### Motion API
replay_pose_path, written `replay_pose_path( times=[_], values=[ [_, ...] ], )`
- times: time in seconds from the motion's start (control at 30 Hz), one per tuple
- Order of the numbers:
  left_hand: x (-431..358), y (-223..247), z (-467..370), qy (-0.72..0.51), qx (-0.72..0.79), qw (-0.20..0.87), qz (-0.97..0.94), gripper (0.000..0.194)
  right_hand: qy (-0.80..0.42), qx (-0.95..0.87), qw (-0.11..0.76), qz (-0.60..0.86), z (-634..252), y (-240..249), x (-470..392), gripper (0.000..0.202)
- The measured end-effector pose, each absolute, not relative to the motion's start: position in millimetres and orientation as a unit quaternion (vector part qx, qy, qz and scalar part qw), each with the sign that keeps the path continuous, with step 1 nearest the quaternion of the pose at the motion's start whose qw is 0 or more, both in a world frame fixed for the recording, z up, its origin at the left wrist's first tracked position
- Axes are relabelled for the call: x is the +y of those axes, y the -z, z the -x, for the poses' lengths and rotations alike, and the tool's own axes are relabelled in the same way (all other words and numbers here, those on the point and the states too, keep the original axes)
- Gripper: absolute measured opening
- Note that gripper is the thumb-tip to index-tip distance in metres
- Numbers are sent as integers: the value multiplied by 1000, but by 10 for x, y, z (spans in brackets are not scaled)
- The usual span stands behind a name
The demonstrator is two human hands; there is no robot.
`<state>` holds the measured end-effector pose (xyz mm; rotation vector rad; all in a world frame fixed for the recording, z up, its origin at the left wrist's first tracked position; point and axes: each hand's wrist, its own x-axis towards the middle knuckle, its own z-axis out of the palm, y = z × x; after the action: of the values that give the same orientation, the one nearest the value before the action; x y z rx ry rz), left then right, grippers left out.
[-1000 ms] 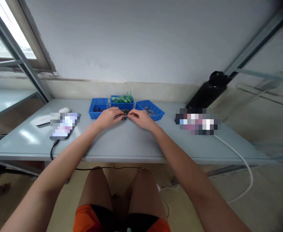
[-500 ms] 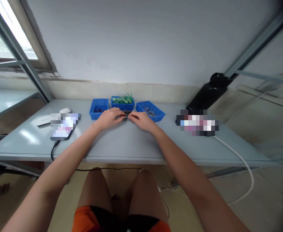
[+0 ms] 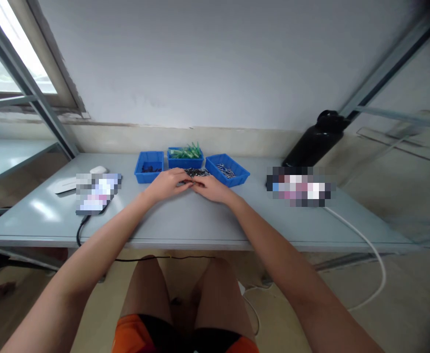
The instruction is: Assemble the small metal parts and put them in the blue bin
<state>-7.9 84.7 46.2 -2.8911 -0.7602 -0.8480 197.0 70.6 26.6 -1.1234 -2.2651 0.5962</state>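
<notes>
My left hand (image 3: 170, 183) and my right hand (image 3: 212, 188) meet at the middle of the table, fingertips pinched close together. Whatever lies between the fingers is too small to name. Just behind them is a pile of small dark and silvery pieces (image 3: 197, 172), partly hidden by my hands. A blue bin (image 3: 148, 177) with dark pieces stands beyond my left hand. Behind the pile, another blue bin (image 3: 185, 163) holds green strip-like pieces (image 3: 186, 151). Beyond my right hand sits a third blue bin (image 3: 237, 180) with slim silvery pieces (image 3: 225, 170).
A phone (image 3: 99, 193) with a black cable lies at the left, beside a white case (image 3: 99, 170). At the right, a black bottle (image 3: 316, 142) stands behind a blurred-out device (image 3: 303, 189) with a white cable (image 3: 369, 245). A wall (image 3: 200, 73) rises behind the table (image 3: 200, 220).
Both hands have drawn slightly toward me, off the pile, and more of the pile shows behind them. The fingertips have come closer together. The bins have stayed put.
</notes>
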Motion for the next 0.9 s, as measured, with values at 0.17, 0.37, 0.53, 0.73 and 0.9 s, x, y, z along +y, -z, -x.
replay_pose_path(
  times=[0.17,0.37,0.53,0.73,0.9],
  values=[
    [858,-475,85,277,-251,11,928,22,-206,-843,280,412,-1992,-286,708,28],
    [946,-419,131,239,-290,-3,927,19,-192,-830,296,431,-2060,-362,713,21],
    [938,-441,118,215,-285,-11,934,19,-206,-810,325,443,-2052,-410,675,20],
    [1129,-589,461,310,-427,91,845,24,-161,-813,264,493,-2078,-333,742,19],
    [1361,-538,846,263,-588,110,757,18,-71,-832,170,524,-2049,-216,790,24]
  ],
)
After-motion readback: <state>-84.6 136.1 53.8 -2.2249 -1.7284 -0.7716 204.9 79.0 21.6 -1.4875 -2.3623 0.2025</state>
